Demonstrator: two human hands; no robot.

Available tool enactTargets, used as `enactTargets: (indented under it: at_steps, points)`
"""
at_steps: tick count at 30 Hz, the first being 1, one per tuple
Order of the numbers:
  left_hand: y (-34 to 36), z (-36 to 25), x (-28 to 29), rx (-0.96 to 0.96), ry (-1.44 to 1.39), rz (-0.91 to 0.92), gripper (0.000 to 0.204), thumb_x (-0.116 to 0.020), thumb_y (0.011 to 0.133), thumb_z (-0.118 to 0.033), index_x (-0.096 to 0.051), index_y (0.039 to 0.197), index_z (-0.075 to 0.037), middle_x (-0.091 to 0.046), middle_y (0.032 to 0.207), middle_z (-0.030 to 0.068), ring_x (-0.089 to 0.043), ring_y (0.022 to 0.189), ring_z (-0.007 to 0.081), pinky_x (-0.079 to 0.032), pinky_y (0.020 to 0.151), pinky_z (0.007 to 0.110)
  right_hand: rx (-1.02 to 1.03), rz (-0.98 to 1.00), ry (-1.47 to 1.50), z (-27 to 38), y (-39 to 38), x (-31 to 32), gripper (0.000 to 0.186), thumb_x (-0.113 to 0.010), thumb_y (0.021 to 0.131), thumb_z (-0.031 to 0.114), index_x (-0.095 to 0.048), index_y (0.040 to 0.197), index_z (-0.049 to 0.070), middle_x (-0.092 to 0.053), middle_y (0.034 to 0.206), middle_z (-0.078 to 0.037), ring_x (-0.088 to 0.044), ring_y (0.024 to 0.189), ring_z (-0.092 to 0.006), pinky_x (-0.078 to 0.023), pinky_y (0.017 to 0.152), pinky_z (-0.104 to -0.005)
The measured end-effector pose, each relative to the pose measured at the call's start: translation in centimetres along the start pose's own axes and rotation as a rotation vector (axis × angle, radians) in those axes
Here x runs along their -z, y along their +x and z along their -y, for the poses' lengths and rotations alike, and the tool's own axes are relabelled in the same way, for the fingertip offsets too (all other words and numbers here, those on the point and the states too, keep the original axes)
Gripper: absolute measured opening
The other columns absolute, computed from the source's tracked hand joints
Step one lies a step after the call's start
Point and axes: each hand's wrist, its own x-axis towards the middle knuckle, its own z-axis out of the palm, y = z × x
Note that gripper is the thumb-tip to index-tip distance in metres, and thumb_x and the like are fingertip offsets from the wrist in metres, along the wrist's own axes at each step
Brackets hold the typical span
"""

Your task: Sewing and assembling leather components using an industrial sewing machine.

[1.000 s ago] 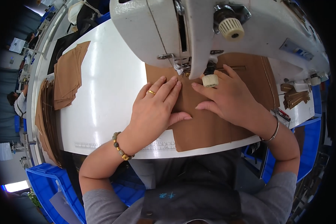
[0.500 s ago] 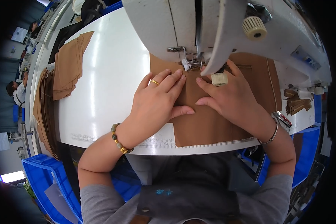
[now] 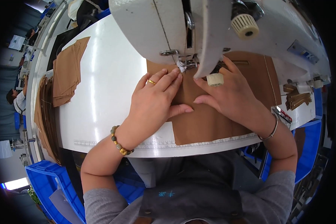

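A brown fabric piece (image 3: pixel 209 123) lies on the white table under the sewing machine (image 3: pixel 160 26). The presser foot (image 3: pixel 190 64) sits over the cloth just beyond my fingertips. My left hand (image 3: pixel 156 93) rests flat on the fabric's left part, thumb stretched to the right and fingers pointing at the foot. On the right part lies my right hand (image 3: pixel 227 89), fingers spread; the machine head and a cream knob (image 3: pixel 215 79) partly hide its fingers. Near its fingers a narrow slot-like strip (image 3: pixel 240 62) shows on the fabric.
Stacks of brown fabric pieces (image 3: pixel 69 71) lie along the table's left side, some hanging at the edge (image 3: pixel 44 115). Small brown strips (image 3: pixel 298 100) and a red-handled tool (image 3: pixel 283 115) lie at the right. Blue bins (image 3: pixel 52 183) stand below the table. A ruler scale (image 3: pixel 156 142) runs along the front edge.
The view has shifted slightly, so the machine appears farther left and up. Both hands stay on the fabric in nearly the same pose; the fabric has hardly moved under them.
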Motion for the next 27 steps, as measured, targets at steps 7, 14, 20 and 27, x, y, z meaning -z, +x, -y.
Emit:
enactTargets:
  at_steps: [7, 14, 20, 27]
  points:
    - [0.0, 0.0, 0.1, -0.002, -0.008, 0.003, 0.081, -0.077, 0.078, -0.059, -0.068, 0.135, -0.002, -0.064, 0.145, 0.0085, -0.062, 0.132, 0.0299, -0.048, 0.107, 0.045, 0.004, 0.010, 0.000, -0.2, 0.0, 0.1, 0.049, -0.077, 0.086, 0.047, -0.079, 0.105, 0.002, -0.070, 0.127, -0.013, -0.061, 0.127, -0.0269, -0.038, 0.118, -0.0548]
    - [0.0, 0.0, 0.1, 0.002, -0.026, 0.005, 0.080, -0.076, 0.079, -0.059, -0.069, 0.134, -0.001, -0.065, 0.143, 0.0083, -0.060, 0.133, 0.0294, -0.047, 0.109, 0.045, 0.005, 0.006, 0.007, -0.2, 0.0, 0.1, 0.051, -0.075, 0.087, 0.049, -0.079, 0.105, 0.001, -0.070, 0.127, -0.014, -0.061, 0.127, -0.0273, -0.037, 0.119, -0.0553]
    - [0.1, 0.1, 0.0, 0.002, -0.027, -0.001, 0.079, -0.076, 0.080, -0.058, -0.069, 0.134, -0.001, -0.065, 0.143, 0.0081, -0.061, 0.132, 0.0295, -0.047, 0.108, 0.044, -0.001, 0.027, 0.005, -0.1, 0.2, 0.3, 0.051, -0.074, 0.088, 0.049, -0.079, 0.102, 0.001, -0.071, 0.126, -0.014, -0.062, 0.125, -0.0270, -0.036, 0.119, -0.0561]
    - [0.2, 0.1, 0.2, -0.023, -0.017, -0.033, 0.079, -0.078, 0.077, -0.056, -0.069, 0.133, -0.002, -0.067, 0.140, 0.0079, -0.066, 0.121, 0.0285, -0.050, 0.104, 0.041, -0.479, -0.223, 0.200, -2.2, 0.8, 3.2, 0.025, -0.073, 0.094, 0.032, -0.082, 0.099, 0.009, -0.077, 0.095, -0.009, -0.073, 0.085, -0.0265, -0.056, 0.084, -0.0413]
